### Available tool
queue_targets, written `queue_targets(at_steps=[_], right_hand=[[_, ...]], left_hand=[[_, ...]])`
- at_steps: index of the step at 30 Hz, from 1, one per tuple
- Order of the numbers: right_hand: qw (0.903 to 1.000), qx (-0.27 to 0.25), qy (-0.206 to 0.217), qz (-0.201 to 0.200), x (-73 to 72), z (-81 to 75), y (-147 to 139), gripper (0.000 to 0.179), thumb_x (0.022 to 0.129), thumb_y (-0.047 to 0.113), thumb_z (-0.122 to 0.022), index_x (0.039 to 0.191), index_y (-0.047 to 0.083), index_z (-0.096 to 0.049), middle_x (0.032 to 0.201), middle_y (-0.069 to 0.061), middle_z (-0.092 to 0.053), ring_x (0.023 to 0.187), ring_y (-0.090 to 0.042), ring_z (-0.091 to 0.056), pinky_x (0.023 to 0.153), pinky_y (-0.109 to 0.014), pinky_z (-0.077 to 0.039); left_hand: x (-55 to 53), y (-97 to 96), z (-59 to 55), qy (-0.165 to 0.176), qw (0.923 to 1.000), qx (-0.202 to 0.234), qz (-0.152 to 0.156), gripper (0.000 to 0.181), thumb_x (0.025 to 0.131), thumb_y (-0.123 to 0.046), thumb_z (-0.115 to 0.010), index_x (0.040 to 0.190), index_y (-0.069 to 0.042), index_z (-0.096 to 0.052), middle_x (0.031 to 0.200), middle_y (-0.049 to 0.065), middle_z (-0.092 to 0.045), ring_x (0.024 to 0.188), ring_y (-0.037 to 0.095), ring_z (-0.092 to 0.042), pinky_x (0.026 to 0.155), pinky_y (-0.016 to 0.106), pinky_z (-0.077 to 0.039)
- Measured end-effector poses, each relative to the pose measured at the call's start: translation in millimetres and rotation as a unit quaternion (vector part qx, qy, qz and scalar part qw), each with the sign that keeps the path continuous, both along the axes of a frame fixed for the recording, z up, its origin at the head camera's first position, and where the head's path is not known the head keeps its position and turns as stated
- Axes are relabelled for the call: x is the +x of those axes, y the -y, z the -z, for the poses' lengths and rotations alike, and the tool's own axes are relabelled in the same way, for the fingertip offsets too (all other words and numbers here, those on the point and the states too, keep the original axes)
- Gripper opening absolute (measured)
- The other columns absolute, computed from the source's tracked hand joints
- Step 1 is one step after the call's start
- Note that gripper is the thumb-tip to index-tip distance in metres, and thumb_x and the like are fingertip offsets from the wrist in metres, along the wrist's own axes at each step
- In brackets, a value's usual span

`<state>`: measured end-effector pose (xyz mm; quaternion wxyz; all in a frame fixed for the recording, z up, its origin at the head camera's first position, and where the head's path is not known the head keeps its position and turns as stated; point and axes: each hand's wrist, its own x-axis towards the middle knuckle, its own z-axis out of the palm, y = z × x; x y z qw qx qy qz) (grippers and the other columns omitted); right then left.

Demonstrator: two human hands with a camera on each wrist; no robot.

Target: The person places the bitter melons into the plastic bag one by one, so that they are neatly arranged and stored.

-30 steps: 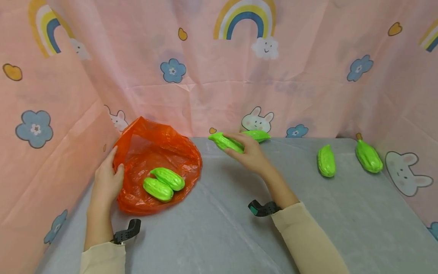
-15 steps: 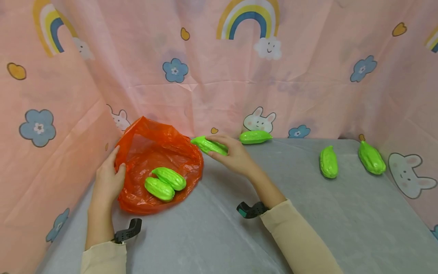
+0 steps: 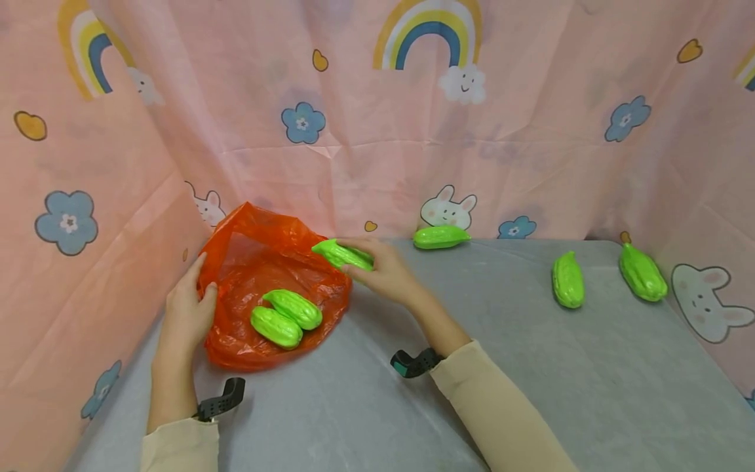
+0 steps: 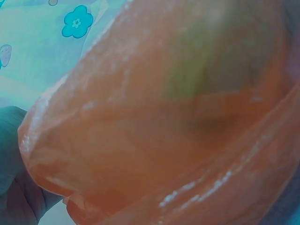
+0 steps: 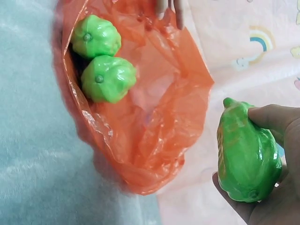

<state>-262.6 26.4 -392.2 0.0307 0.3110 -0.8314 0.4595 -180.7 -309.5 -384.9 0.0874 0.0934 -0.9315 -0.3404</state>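
An orange plastic bag (image 3: 236, 262) lies with its mouth spread on the left of the table. My left hand (image 3: 187, 314) pinches its left edge, thumb on the inner side. Two light green, ridged gourds (image 3: 276, 327) lie side by side within the bag; the right wrist view shows these gourds (image 5: 109, 78) end-on. My right hand (image 3: 386, 265) holds another green gourd (image 3: 345, 254), its pointed tip over the bag's right rim. In the right wrist view, thumb and fingers wrap this gourd (image 5: 246, 152). Orange plastic (image 4: 140, 131) fills most of the left wrist view.
One gourd (image 3: 441, 237) lies at the table's back edge. Farther right are a second gourd (image 3: 568, 280) and a third gourd (image 3: 643, 272) with a brown stem. A pink printed curtain (image 3: 354, 164) borders the grey tabletop (image 3: 330, 413) at the back and sides.
My right hand has carried its gourd leftward from beside the gourd at the back edge to the bag's right rim. The left hand and the bag have hardly moved.
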Motion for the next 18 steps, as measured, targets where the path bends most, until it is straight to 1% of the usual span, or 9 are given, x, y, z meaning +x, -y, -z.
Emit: queue_targets(at_steps=[3, 6, 11, 15, 18], right_hand=[[1.0000, 0.000, 0.006, 0.000, -2.9, 3.3, 6.3, 0.046, 0.095, 0.025, -0.069, 0.140, 0.017, -0.062, 0.142, -0.005, -0.063, 0.121, -0.023, -0.060, 0.100, -0.042, -0.054], [1.0000, 0.002, 0.003, -0.003, -6.4, 6.8, 12.6, 0.047, 0.095, 0.024, -0.070, 0.140, 0.015, -0.062, 0.142, -0.006, -0.063, 0.127, -0.025, -0.060, 0.107, -0.045, -0.052], [0.9996, 0.022, -0.002, -0.016, -11.1, 12.1, 24.2, 0.049, 0.096, 0.027, -0.068, 0.143, 0.016, -0.059, 0.144, -0.007, -0.061, 0.132, -0.026, -0.058, 0.111, -0.046, -0.050], [0.9996, 0.015, 0.019, -0.016, -12.5, 14.9, 32.2, 0.048, 0.096, 0.026, -0.068, 0.142, 0.017, -0.060, 0.144, -0.008, -0.061, 0.129, -0.026, -0.059, 0.108, -0.046, -0.051], [0.9983, -0.014, 0.055, -0.015, -14.7, 17.0, 38.8, 0.047, 0.097, 0.026, -0.068, 0.142, 0.018, -0.060, 0.142, -0.008, -0.062, 0.123, -0.024, -0.061, 0.104, -0.042, -0.053]], left_hand=[[0.6, 0.5, -0.2, -0.005, 1.0000, -0.007, 0.000, 0.063, 0.106, -0.018, -0.040, 0.164, -0.017, -0.017, 0.163, 0.027, -0.030, 0.144, 0.053, -0.035, 0.113, 0.072, -0.032], [0.4, 0.3, -0.1, -0.005, 1.0000, -0.005, -0.001, 0.063, 0.106, -0.018, -0.041, 0.164, -0.018, -0.017, 0.162, 0.027, -0.030, 0.145, 0.053, -0.034, 0.114, 0.072, -0.030], [-0.5, -0.2, 0.4, 0.008, 1.0000, 0.002, -0.005, 0.064, 0.106, -0.018, -0.041, 0.164, -0.019, -0.015, 0.164, 0.024, -0.029, 0.147, 0.051, -0.032, 0.115, 0.072, -0.030], [-0.5, 0.4, 0.4, 0.006, 1.0000, 0.002, -0.003, 0.064, 0.106, -0.018, -0.041, 0.164, -0.019, -0.015, 0.164, 0.024, -0.028, 0.147, 0.051, -0.032, 0.115, 0.072, -0.030], [0.4, 1.4, 0.1, 0.005, 1.0000, 0.004, -0.006, 0.063, 0.106, -0.018, -0.041, 0.164, -0.019, -0.015, 0.165, 0.024, -0.027, 0.147, 0.051, -0.032, 0.114, 0.072, -0.030]])
